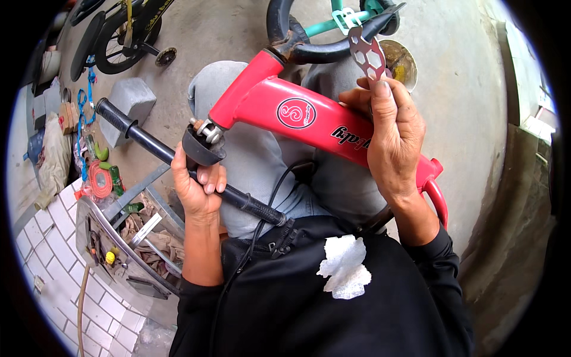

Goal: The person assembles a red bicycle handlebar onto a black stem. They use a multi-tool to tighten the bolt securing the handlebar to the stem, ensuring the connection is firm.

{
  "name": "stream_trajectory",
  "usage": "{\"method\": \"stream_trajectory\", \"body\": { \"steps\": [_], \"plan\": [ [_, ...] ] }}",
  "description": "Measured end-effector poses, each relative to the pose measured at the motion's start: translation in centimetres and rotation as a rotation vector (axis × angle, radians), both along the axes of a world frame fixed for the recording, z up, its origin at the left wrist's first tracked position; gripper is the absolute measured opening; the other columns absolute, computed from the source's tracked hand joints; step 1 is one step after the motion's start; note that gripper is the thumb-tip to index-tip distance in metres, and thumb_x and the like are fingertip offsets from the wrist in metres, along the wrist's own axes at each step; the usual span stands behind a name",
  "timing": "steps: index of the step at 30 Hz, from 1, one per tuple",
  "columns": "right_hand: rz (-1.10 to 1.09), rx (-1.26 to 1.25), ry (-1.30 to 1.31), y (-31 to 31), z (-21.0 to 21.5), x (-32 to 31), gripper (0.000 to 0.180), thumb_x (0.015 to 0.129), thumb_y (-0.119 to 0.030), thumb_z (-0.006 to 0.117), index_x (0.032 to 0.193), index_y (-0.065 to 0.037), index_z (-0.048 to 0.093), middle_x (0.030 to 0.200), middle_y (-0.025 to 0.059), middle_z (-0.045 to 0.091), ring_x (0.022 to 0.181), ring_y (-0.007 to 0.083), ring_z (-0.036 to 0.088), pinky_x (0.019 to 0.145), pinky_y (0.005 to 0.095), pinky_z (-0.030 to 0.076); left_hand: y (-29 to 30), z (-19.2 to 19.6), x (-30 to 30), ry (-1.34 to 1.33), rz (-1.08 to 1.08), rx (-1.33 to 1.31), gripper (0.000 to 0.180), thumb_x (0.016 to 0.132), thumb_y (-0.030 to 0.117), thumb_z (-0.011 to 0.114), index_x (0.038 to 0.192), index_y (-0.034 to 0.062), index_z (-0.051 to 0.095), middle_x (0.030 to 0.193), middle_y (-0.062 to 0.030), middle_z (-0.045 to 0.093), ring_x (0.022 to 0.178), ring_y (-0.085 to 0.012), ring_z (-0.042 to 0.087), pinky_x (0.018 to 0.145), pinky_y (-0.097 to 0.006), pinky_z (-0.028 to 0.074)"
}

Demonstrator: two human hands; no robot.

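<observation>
Before any turning, let the red frame (324, 119) settle firmly against your legs; it lies slantwise over them from the upper middle of the picture down to the right, and a rocking frame would likely make the wrench slip. The silver bolt hardware (209, 132) stands exposed left of centre, at the lower end of the frame's head tube and inside the black cup-shaped piece (201, 150), so it pays to match a hole of the flat wrench (367, 52) to the hex and seat it fully flat before pulling. Short, even strokes suit such thin steel, and the black cord (270, 201) near the handlebar's lower grip is best out of the way (it could easily snag). Your left hand (199, 187), left of centre, comes up from the lower edge with the wrist nearly straight, its fingers curled round the cup and the middle of the handlebar (156, 144). Your right hand (395, 131), right of centre over the frame, pinches the wrench between thumb and fingers, holding it upward and well apart from the bolt; whether its hidden fingertips touch the frame, you cannot tell.
</observation>
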State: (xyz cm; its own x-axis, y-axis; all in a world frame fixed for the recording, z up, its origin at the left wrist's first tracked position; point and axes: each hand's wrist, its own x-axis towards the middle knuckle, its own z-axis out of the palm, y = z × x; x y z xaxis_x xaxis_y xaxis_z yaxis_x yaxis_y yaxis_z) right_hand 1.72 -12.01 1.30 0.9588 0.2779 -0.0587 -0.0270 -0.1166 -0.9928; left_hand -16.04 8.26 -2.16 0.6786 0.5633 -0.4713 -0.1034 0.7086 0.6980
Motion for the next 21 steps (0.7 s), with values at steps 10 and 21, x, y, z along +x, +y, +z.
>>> {"method": "stream_trajectory", "body": {
  "steps": [10, 21],
  "plan": [
    [-0.044, -0.011, -0.026, -0.2, -1.6, 0.2, 0.029, 0.104, -0.023, 0.05, 0.102, 0.003, 0.063, 0.081, 0.0086, 0.072, 0.075, 0.0123, 0.066, 0.07, 0.0243, 0.051, -0.3, 0.7, -0.6, -0.017, -0.024, 0.07, 0.031, 0.1, 0.04, 0.051, 0.085, 0.0129, 0.054, 0.053, 0.0039, 0.041, 0.037, -0.0061, 0.035, 0.037, -0.024, 0.037],
    [0.064, -0.124, -0.08, 0.9, -1.1, 0.4, 0.032, 0.105, -0.024, 0.048, 0.107, 0.005, 0.061, 0.087, 0.0099, 0.07, 0.082, 0.0136, 0.068, 0.077, 0.0257, 0.054, 0.7, -0.5, -0.4, 0.009, 0.005, 0.007, 0.035, 0.1, 0.042, 0.05, 0.096, 0.008, 0.059, 0.05, 0.0056, 0.038, 0.035, -0.0053, 0.033, 0.034, -0.023, 0.036]
  ]
}}
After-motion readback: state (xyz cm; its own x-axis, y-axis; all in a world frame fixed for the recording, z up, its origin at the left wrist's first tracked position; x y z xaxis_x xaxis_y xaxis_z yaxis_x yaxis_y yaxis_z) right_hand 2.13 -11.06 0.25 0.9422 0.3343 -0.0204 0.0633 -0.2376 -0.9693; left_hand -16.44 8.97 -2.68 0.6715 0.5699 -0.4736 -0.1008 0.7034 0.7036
